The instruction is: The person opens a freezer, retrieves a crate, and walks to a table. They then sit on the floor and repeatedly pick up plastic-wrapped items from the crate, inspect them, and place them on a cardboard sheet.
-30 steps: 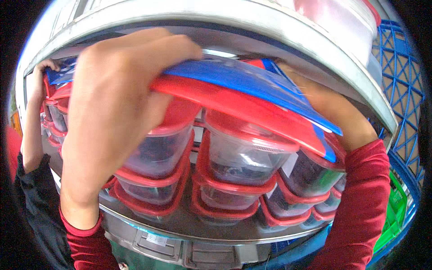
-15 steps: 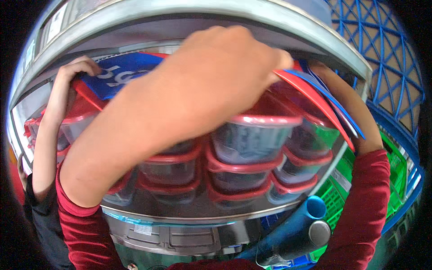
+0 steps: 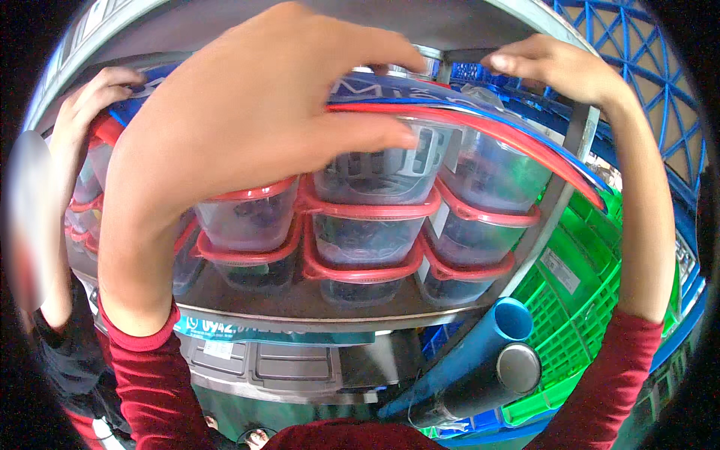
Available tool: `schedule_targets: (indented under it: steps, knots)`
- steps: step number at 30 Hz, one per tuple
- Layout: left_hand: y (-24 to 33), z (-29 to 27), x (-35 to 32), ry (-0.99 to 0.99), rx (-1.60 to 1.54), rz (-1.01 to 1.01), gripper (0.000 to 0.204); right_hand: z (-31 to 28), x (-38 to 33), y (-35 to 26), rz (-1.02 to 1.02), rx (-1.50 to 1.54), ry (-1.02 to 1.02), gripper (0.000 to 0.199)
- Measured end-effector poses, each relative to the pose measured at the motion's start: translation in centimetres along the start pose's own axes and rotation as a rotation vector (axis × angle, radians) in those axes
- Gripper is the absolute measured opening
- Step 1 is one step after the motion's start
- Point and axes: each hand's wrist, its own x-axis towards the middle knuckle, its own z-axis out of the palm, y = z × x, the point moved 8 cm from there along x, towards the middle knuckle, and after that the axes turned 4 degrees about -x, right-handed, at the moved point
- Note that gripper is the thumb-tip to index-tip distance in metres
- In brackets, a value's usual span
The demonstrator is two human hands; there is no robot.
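While clear food tubs (image 3: 367, 225) with red lids are sitting stacked in rows on a grey metal shelf (image 3: 315, 304), the left hand (image 3: 247, 135) is lying spread, fingers loosely open, over a flat red and blue sheet (image 3: 480, 124) covering the top tubs. The right hand (image 3: 555, 67) is curling its fingers over the sheet's far right edge. Another person's hand (image 3: 94, 101) is gripping its left edge. Green and blue crates (image 3: 577, 300) are crowding the right side, and two tubes (image 3: 480, 360) are leaning below the shelf.

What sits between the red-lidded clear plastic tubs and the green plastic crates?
In the head view, a grey metal shelf post stands between the tubs and crates.
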Motion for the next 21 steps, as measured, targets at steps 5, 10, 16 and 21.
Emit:
schedule_targets:
  steps: [5, 10, 16, 21]
  knots:
    - [-1.4, -3.3, -5.0, 0.109, 0.239, -0.083, 0.043, -0.3, -11.4, -5.8, -0.386, 0.135, 0.343, 0.056]
    - [-2.6, -4.5, -8.2, 0.072, 0.266, -0.194, 0.041, 0.9, -9.8, -8.1, -0.070, -0.444, 0.544, 0.039]
    - [-4.3, -6.3, -11.0, 0.055, 0.583, -0.244, 0.061, -1.0, -7.8, -6.2, -0.013, -0.484, 0.721, 0.023]
    - [-9.6, -10.6, -15.7, 0.059, 0.769, -0.519, 0.058, 1.5, -8.7, -6.5, -0.059, -0.451, 0.625, 0.031]
